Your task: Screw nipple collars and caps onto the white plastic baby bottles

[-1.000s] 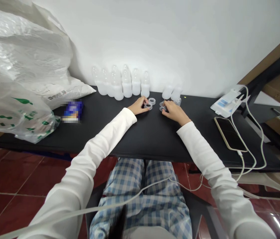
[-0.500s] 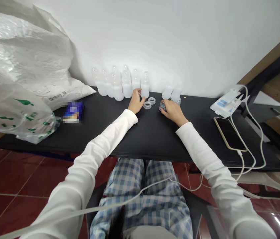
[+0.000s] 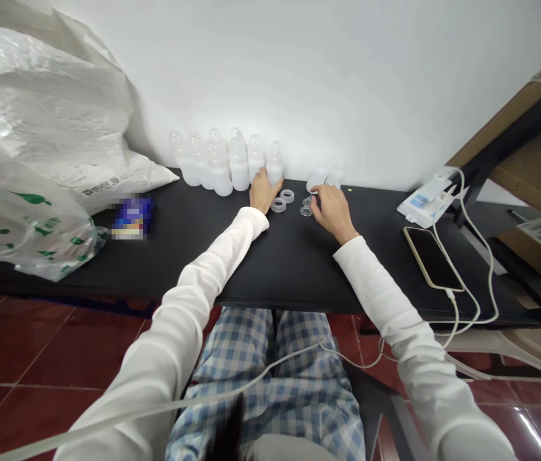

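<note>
Black table (image 3: 274,269), bottles (image 3: 232,168), rings (image 3: 278,205), phone (image 3: 432,258)

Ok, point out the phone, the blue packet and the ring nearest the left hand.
phone (image 3: 432,257), head view, middle of screen.
blue packet (image 3: 130,218), head view, top face.
ring (image 3: 278,210), head view, near rim.

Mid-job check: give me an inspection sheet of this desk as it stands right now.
Surface: black desk, set against a white wall.
Job's things: translucent bottles in a row at the wall; two shorter bottles to their right; clear rings between the hands.
Clutter: plastic bags, blue packet, phone, white box.
Hands: left hand touches the bottle row; right hand has its fingers on small rings; grip unclear for both.
Cables: white cables across the lap and from the phone.
Surroundings: cardboard boxes on the right, red tiled floor.
</note>
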`<state>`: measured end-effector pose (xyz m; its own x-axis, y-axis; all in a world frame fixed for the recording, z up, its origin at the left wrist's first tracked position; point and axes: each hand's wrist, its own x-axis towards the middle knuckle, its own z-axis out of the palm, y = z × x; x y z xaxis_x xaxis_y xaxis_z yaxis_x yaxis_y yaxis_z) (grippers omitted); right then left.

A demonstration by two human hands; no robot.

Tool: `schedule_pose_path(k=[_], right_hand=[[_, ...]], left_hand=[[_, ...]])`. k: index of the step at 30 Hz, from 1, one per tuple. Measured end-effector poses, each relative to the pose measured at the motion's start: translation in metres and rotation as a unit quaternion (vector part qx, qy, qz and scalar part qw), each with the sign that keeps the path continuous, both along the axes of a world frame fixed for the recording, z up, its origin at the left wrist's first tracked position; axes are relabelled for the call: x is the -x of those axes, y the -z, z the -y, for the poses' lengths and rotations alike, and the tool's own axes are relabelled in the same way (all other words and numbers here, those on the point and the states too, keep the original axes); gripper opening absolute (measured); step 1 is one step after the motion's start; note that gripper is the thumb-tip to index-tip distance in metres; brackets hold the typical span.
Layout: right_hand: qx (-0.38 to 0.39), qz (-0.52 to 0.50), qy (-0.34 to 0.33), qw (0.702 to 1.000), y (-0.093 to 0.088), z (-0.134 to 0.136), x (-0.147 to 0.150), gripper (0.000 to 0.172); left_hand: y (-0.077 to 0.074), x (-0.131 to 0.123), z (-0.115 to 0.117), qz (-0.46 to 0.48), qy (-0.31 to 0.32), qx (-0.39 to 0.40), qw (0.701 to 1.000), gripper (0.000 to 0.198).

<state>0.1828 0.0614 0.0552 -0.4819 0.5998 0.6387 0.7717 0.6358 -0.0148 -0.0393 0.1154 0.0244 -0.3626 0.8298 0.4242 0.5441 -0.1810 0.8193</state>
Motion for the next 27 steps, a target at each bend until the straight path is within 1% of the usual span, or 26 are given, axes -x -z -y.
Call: schedule_pose_path(k=[2,4,6,8,11,13,14,18,20,22,23,25,27], right_hand=[[0.009,-0.031,-0.005,0.999,-0.001,0.001,0.001,0.029],[0.026,-0.066,-0.007,0.997,-0.001,0.002,0.002,0.032],[0.043,-0.103,-0.015,0.994,0.000,0.004,0.004,0.038],[0.060,-0.138,-0.033,0.988,0.002,0.007,0.006,0.045],[0.088,-0.161,-0.072,0.980,0.004,0.012,0.009,0.049],[0.104,-0.161,-0.086,0.978,0.004,0.015,0.011,0.050],[0.109,-0.164,-0.087,0.977,0.004,0.017,0.011,0.050],[0.139,-0.201,-0.066,0.967,0.001,0.021,0.011,0.049],[0.153,-0.236,-0.052,0.958,0.000,0.020,0.011,0.049],[0.167,-0.302,-0.043,0.938,0.000,0.017,0.012,0.051],[0.185,-0.342,-0.043,0.920,0.000,0.014,0.013,0.054],[0.247,-0.415,-0.051,0.874,0.002,0.007,0.014,0.061],[0.312,-0.457,-0.060,0.831,0.004,0.001,0.015,0.067]], left_hand=[[-0.002,0.006,0.007,-0.024,0.007,-0.048,0.999,0.040],[-0.007,0.013,0.021,-0.074,0.015,-0.084,0.994,0.048],[-0.013,0.018,0.038,-0.143,0.033,-0.083,0.986,0.052],[-0.018,0.019,0.054,-0.214,0.064,-0.085,0.971,0.051],[-0.020,0.015,0.068,-0.286,0.124,-0.087,0.946,0.049],[-0.019,0.013,0.070,-0.306,0.147,-0.079,0.937,0.049],[-0.018,0.012,0.069,-0.309,0.149,-0.074,0.936,0.049],[-0.015,0.013,0.066,-0.298,0.119,-0.060,0.945,0.051],[-0.016,0.015,0.068,-0.290,0.119,-0.062,0.948,0.051],[-0.017,0.017,0.071,-0.279,0.141,-0.077,0.947,0.051],[-0.018,0.017,0.072,-0.273,0.160,-0.089,0.945,0.051],[-0.020,0.017,0.075,-0.252,0.209,-0.114,0.938,0.051],[-0.022,0.014,0.077,-0.218,0.266,-0.129,0.930,0.050]])
